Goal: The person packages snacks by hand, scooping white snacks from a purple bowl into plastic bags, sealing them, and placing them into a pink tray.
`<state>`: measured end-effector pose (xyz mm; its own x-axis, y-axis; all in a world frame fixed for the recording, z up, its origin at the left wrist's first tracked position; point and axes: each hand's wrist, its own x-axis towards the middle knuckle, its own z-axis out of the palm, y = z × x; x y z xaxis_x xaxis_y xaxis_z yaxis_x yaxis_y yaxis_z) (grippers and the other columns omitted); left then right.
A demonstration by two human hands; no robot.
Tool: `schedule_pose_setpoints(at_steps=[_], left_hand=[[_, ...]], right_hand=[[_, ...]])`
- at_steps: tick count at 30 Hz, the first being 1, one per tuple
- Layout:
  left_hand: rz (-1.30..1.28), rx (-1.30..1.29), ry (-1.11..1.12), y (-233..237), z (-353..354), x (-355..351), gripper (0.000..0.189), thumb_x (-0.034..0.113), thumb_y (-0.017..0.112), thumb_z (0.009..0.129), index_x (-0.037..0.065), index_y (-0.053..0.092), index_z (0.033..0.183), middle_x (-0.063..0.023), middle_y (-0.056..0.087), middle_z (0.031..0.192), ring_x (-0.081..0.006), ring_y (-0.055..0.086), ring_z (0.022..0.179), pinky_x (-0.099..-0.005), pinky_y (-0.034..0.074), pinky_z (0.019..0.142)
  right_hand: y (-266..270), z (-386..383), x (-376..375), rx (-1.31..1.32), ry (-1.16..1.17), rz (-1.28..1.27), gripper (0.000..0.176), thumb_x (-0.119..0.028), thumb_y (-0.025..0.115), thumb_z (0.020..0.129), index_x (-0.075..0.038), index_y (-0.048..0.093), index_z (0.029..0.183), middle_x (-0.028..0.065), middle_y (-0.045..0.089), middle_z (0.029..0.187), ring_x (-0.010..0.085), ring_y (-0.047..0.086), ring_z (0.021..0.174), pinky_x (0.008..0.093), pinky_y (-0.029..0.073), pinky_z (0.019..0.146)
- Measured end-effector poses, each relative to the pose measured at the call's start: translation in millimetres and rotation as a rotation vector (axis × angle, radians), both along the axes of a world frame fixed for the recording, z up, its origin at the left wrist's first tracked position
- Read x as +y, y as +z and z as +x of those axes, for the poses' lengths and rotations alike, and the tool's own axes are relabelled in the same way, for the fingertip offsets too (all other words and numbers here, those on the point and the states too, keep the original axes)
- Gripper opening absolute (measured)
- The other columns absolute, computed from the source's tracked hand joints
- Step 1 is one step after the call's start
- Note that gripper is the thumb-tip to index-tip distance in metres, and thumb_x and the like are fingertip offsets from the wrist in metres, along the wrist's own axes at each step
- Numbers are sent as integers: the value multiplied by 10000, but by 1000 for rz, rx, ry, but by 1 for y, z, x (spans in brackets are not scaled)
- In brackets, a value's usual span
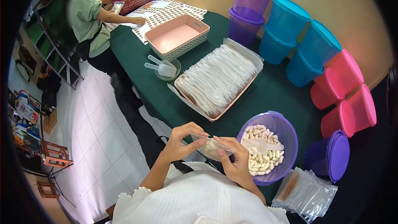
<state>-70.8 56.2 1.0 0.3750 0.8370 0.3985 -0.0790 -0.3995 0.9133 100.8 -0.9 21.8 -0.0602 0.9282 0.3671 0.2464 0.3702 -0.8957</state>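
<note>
Both of my hands pinch a small clear plastic bag point(210, 149) with pale contents, held in front of my body near the table edge. My left hand point(182, 143) has thumb and fingers on the bag's left end. On the other end, my right hand point(235, 164) grips near the top edge. Just right of that hand stands a purple tub point(292, 149) of pale, finger-shaped pieces point(265, 164). A translucent scoop point(257, 146) lies on top of them. Flat plastic bags point(309, 193) are piled at the lower right.
A tray of upright white packets point(219, 79) is ahead, with a pink basket point(178, 37) and a bowl of scoops point(166, 69) beyond. Lidded purple point(248, 12), blue point(286, 29) and pink tubs point(348, 95) line the wall. A co-worker point(89, 20) stands far left.
</note>
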Motion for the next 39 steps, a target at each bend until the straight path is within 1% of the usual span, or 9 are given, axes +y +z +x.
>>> schedule_pose_setpoints(at_steps=[9, 15, 18, 22, 24, 27, 33, 37, 39], left_hand=[[-67, -54, -128, -3, -57, 89, 150, 23, 622, 732, -8, 607, 878, -92, 571, 824, -138, 543, 759, -240, 432, 657], [-16, 10, -330, 14, -131, 178, 142, 48, 674, 669, -4, 596, 776, -86, 589, 756, -152, 555, 659, -253, 436, 591], [87, 39, -340, 15, -164, 210, 122, 38, 675, 657, 1, 602, 748, -84, 593, 709, -152, 559, 638, -246, 435, 565], [201, 30, -164, 9, -193, 225, 117, -13, 692, 621, 4, 611, 703, -85, 596, 669, -150, 564, 585, -228, 431, 507], [203, 28, -105, 8, -207, 230, 115, -20, 701, 616, 5, 614, 687, -88, 601, 670, -148, 563, 563, -226, 428, 485], [211, -21, -68, 6, -229, 244, 126, -9, 706, 619, 9, 627, 716, -91, 608, 685, -141, 568, 568, -226, 435, 491], [57, 39, -126, 19, -277, 255, 98, 1, 643, 690, 8, 649, 787, -86, 607, 672, -159, 584, 631, -230, 449, 547], [128, 141, 0, 9, -293, 251, 82, -6, 605, 720, -4, 647, 790, -104, 623, 720, -168, 590, 649, -239, 454, 558], [197, 151, 70, 2, -293, 252, 78, -7, 600, 723, -8, 646, 786, -111, 628, 736, -169, 592, 652, -240, 455, 560]], right_hand=[[-10, -67, 85, -2, -130, 138, 263, -33, 656, 679, -10, 610, 938, 121, 592, 847, 211, 589, 756, 270, 455, 655], [-10, -147, 158, 153, -136, 155, 193, -37, 654, 677, -10, 615, 863, 120, 592, 802, 200, 575, 696, 265, 446, 627], [-5, -175, 185, 84, -107, 125, 171, -27, 649, 673, -6, 617, 840, 116, 589, 775, 201, 570, 687, 276, 447, 630], [3, -201, 217, -115, -108, 231, 137, -3, 639, 645, -13, 615, 779, 83, 576, 672, 190, 554, 630, 272, 413, 609], [6, -217, 227, -92, -115, 202, 125, -3, 637, 639, -19, 613, 761, 71, 578, 654, 187, 549, 628, 258, 390, 613], [6, -237, 241, -32, -84, 110, 111, -18, 607, 681, -12, 607, 792, 84, 588, 699, 197, 556, 667, 258, 397, 651], [8, -248, 260, 38, 325, -79, 260, -4, 452, 798, 3, 565, 1033, 131, 565, 961, 239, 543, 825, 319, 420, 769], [1, -263, 266, -24, 292, -79, 251, -2, 467, 785, -12, 581, 1008, 121, 584, 941, 234, 549, 826, 307, 418, 755], [-4, -267, 272, -154, 208, 105, 227, 3, 490, 767, -23, 600, 964, 106, 602, 906, 224, 561, 801, 297, 424, 719]])
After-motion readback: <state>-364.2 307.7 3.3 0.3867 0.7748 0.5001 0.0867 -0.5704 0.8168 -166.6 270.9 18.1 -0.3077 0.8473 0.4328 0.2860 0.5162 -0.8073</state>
